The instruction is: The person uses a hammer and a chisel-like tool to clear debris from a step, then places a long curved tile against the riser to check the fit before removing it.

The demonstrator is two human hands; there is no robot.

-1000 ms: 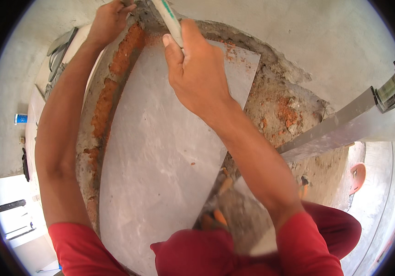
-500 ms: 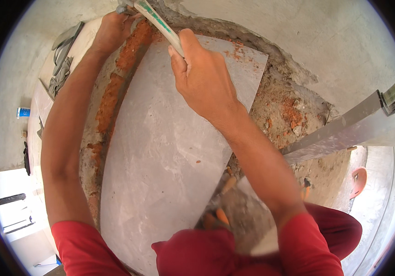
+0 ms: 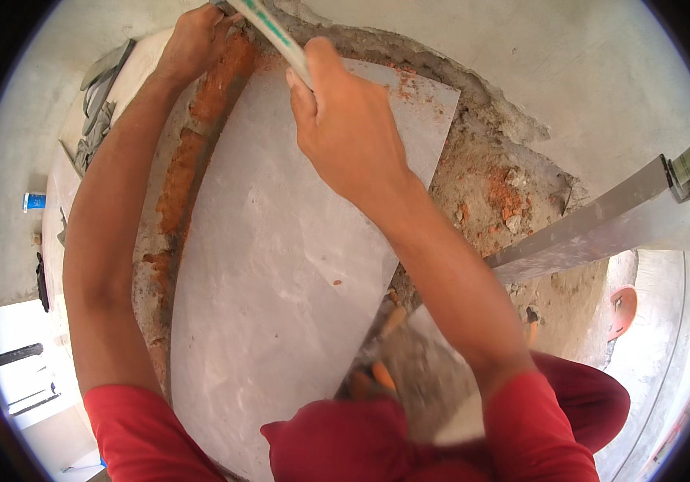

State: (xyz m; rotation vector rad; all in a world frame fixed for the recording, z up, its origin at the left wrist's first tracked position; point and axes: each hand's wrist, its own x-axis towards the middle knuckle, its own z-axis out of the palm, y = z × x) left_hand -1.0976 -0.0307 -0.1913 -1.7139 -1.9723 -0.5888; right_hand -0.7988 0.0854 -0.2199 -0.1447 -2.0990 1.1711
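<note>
My right hand (image 3: 353, 128) is closed around the pale handle of a hammer (image 3: 269, 32), which has a green stripe. The hammer's far end runs out at the upper edge. My left hand (image 3: 192, 48) is at the far left corner, closed at the top of a strip of exposed orange brick (image 3: 180, 181). A bit of grey metal shows beside its fingers; what it grips is mostly hidden. Beneath my right arm lies a large grey slab (image 3: 273, 241), dusted with orange crumbs at its far end.
Broken mortar and rubble (image 3: 506, 193) lie right of the slab, along the chipped wall (image 3: 586, 72). A grey metal post (image 3: 594, 217) slants in from the right. Orange-handled tools (image 3: 383, 375) lie near my knee. A blue container (image 3: 34, 202) and dark straps (image 3: 104, 88) are at the left.
The view has shifted slightly, so most things sit a little further left and higher. The hammer and both hands keep nearly the same places; the grey metal by my left hand shows less.
</note>
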